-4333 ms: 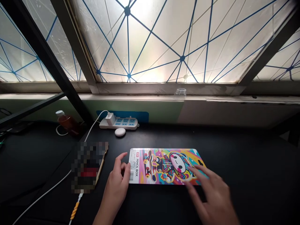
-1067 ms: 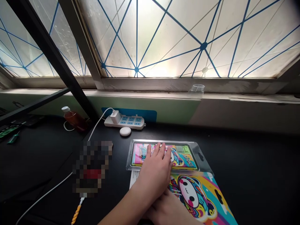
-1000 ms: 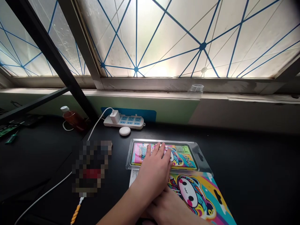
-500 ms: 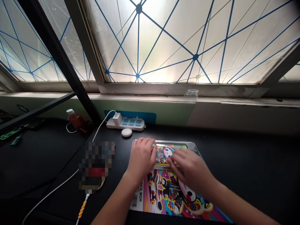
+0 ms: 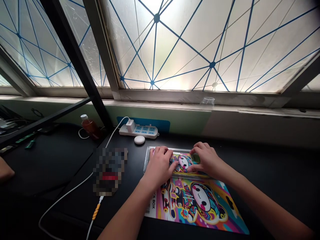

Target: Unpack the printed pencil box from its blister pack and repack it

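Note:
A colourful pencil box (image 5: 184, 162) with a white cartoon face lies in a clear plastic tray (image 5: 147, 163) on the black table. The tray sits on the upper part of a bright printed sheet (image 5: 200, 203), whose edge shows the letters "BOX". My left hand (image 5: 161, 163) grips the box's left end, fingers over the far edge and thumb on the top face. At the right end my right hand (image 5: 206, 158) holds the box between its thumb and bent fingers. The two palms cover both ends of the box.
A blurred-out device (image 5: 110, 171) with a white cable lies to the left. Behind are a power strip (image 5: 138, 131), a white rounded case (image 5: 139, 140) and a bottle (image 5: 91, 127). A black metal frame (image 5: 82, 63) slants at left. Another person's arm (image 5: 5, 170) enters the left edge.
My right hand has moved right and opened wider, from the middle of the pencil box to its right end. My left hand stays at the left end. A person's arm has appeared at left.

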The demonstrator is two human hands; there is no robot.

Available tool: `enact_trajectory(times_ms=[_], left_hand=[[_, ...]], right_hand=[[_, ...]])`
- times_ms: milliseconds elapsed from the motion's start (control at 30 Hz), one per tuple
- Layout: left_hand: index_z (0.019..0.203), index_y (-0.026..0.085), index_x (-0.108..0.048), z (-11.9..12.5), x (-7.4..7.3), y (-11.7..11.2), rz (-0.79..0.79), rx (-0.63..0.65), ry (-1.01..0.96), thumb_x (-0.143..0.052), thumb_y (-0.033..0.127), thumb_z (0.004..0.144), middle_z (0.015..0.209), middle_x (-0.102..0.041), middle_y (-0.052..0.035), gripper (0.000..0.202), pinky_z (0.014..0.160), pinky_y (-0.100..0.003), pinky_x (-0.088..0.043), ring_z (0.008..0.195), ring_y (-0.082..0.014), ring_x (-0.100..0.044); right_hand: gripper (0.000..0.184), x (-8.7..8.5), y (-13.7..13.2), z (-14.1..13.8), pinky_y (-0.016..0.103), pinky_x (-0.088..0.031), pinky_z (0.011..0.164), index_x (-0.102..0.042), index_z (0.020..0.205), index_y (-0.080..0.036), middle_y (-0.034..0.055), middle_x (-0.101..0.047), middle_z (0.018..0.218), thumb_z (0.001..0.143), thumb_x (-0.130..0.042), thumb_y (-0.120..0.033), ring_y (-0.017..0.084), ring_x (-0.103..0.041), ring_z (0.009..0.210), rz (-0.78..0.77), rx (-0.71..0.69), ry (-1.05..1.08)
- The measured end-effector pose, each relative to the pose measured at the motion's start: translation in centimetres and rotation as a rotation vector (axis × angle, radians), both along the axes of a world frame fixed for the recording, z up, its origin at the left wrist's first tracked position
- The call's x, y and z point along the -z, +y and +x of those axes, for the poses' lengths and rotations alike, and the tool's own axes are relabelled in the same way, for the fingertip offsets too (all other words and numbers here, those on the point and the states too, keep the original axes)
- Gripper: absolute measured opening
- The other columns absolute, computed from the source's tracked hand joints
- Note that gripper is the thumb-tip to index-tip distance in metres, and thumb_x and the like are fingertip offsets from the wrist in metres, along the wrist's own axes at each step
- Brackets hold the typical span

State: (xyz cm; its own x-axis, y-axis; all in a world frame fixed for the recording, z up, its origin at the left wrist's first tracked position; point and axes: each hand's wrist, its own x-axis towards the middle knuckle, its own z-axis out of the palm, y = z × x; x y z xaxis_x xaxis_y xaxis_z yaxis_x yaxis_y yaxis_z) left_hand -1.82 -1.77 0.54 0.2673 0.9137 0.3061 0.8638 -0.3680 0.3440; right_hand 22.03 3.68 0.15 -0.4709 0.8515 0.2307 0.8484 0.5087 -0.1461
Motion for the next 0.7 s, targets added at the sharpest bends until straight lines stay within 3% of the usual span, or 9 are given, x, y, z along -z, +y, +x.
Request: enact_trajectory(times_ms=[67,167,233,300,367,433,533,700], left_hand=[[0.123,0.022,-0.063,-0.7,-0.2,0.1,0.009,-0.015,-0.026,-0.064,0.043,0.096,0.124,-0.064,-0.0087,0.034,0.108,-0.053,-0.036,0.12,-0.03,-0.053],[0.124,0.022,-0.062,-2.4,-0.7,0.4,0.024,-0.07,-0.054,-0.07,0.047,0.091,0.125,-0.066,-0.0082,0.041,0.111,-0.062,-0.031,0.122,-0.0325,-0.053],[0.119,0.022,-0.064,-3.4,-1.3,0.3,0.018,-0.054,-0.096,-0.077,0.042,0.087,0.12,-0.068,-0.0066,0.04,0.106,-0.056,-0.04,0.116,-0.0303,-0.056],[0.114,0.022,-0.065,-3.9,-1.9,-0.2,0.062,0.001,-0.149,-0.082,0.03,0.083,0.113,-0.069,-0.0054,0.036,0.097,-0.045,-0.05,0.11,-0.027,-0.058],[0.113,0.021,-0.065,-3.8,-2.5,-1.4,0.201,0.047,-0.187,-0.084,0.021,0.081,0.112,-0.067,-0.0061,0.037,0.093,-0.038,-0.052,0.109,-0.0257,-0.056],[0.118,0.019,-0.064,-3.3,-2.8,-3.4,0.397,0.068,-0.206,-0.082,0.021,0.083,0.113,-0.065,-0.0081,0.039,0.095,-0.039,-0.053,0.109,-0.026,-0.054],[0.12,0.018,-0.063,-2.5,-1.8,-7.0,0.602,0.101,-0.234,-0.073,0.023,0.091,0.108,-0.063,-0.0088,0.031,0.101,-0.045,-0.051,0.107,-0.0254,-0.053],[0.12,0.019,-0.064,-2.6,2.3,-11.8,0.615,0.128,-0.225,-0.063,0.016,0.096,0.102,-0.065,-0.0077,0.024,0.108,-0.05,-0.052,0.1,-0.0223,-0.055]], right_hand=[[0.055,0.2,-0.4,-0.1,0.048,-0.051,0.086,-0.062,0.092,-0.023,0.0103,-0.066,0.107,0.061,-0.087,-0.06,0.034,-0.061,0.104,0.046,0.01,0.038],[0.046,0.4,-1.9,-0.4,0.054,-0.046,0.1,-0.054,0.09,-0.023,0.0054,-0.068,0.099,0.07,-0.086,-0.05,0.027,-0.067,0.089,0.161,-0.031,0.133],[0.037,0.2,-3.1,-0.6,0.053,-0.045,0.102,-0.05,0.089,-0.024,0.0039,-0.068,0.096,0.08,-0.08,-0.043,0.024,-0.068,0.082,0.247,-0.093,0.196],[0.027,-0.6,-4.3,-0.7,0.049,-0.051,0.093,-0.051,0.092,-0.023,0.0068,-0.067,0.099,0.088,-0.073,-0.037,0.025,-0.067,0.088,0.35,-0.158,0.237],[0.019,-1.6,-5.5,-0.5,0.045,-0.053,0.086,-0.055,0.103,-0.021,0.0103,-0.065,0.105,0.092,-0.068,-0.03,0.028,-0.064,0.097,0.475,-0.186,0.24],[0.026,-2.6,-6.9,0.2,0.044,-0.053,0.086,-0.058,0.118,-0.02,0.0117,-0.064,0.108,0.093,-0.067,-0.023,0.029,-0.063,0.1,0.581,-0.182,0.222],[0.039,-3.0,-9.9,2.2,0.041,-0.053,0.092,-0.059,0.132,-0.021,0.0117,-0.064,0.113,0.094,-0.066,-0.018,0.027,-0.063,0.103,0.608,-0.199,0.195],[0.045,-0.6,-15.3,5.5,0.032,-0.055,0.096,-0.058,0.142,-0.026,0.0045,-0.073,0.122,0.097,-0.063,-0.023,0.024,-0.069,0.108,0.427,-0.354,0.087]])
